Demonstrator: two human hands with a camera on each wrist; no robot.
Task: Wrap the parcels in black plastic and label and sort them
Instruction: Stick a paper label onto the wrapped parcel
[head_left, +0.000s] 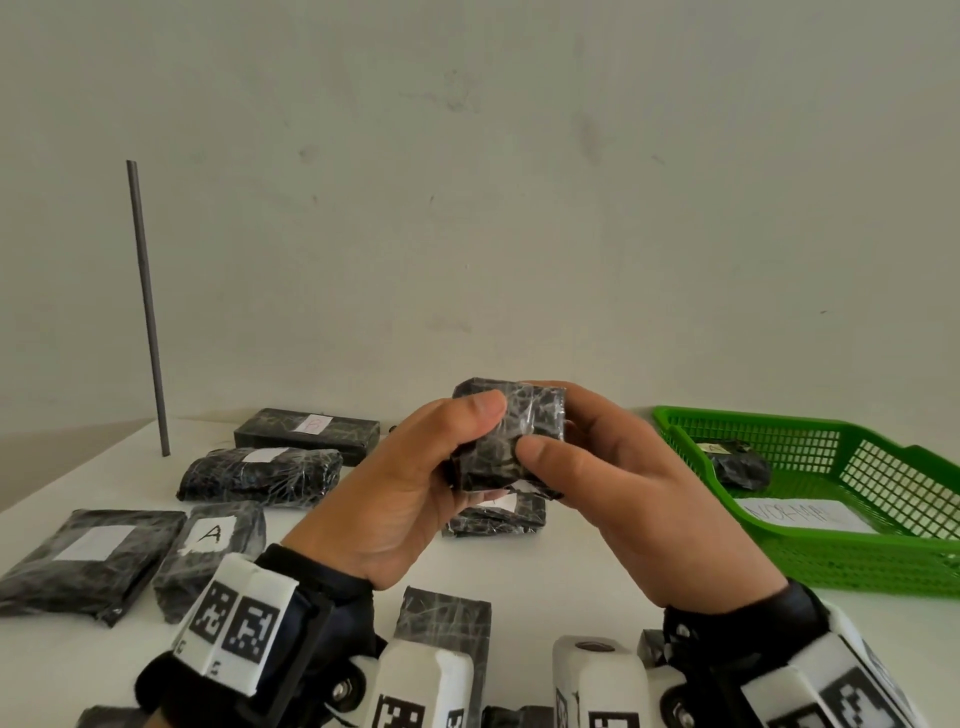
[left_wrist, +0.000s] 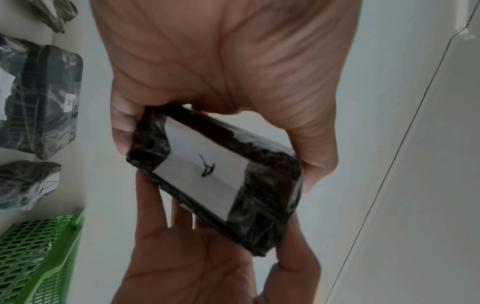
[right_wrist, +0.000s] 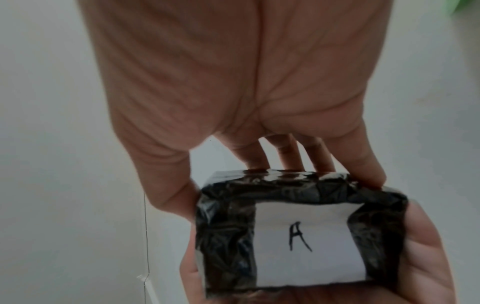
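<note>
Head view: both hands are holding one small black-wrapped parcel (head_left: 506, 436) in the air above the white worktop (head_left: 571, 561), well clear of its surface. The left hand (head_left: 410, 483) is gripping the parcel's left side, thumb pressing on the top face and fingers curling underneath. The right hand (head_left: 618, 483) is pinching the right side, thumb on the near face and fingers reaching behind. Left wrist view: the parcel's underside is showing a white paper label (left_wrist: 205, 168) carrying a handwritten letter A, with the left thumb and fingers clamping opposite edges. Right wrist view: the same label (right_wrist: 306, 244) is facing the camera, and the right fingers (right_wrist: 291, 156) are resting against the far edge of the parcel.

On the worktop, further wrapped parcels are lying to the left: a long box (head_left: 306, 434) labelled B at the back, a rounded bundle (head_left: 260, 475) before it, a flat packet (head_left: 88, 561) and a packet marked A (head_left: 210, 551) nearer. Another parcel (head_left: 493, 517) is lying directly below the hands. To the right, a green plastic basket (head_left: 831, 566) is holding one wrapped parcel (head_left: 735, 462) and a sheet of paper (head_left: 802, 514). A dark rod (head_left: 148, 306) is standing upright at the back left.
</note>
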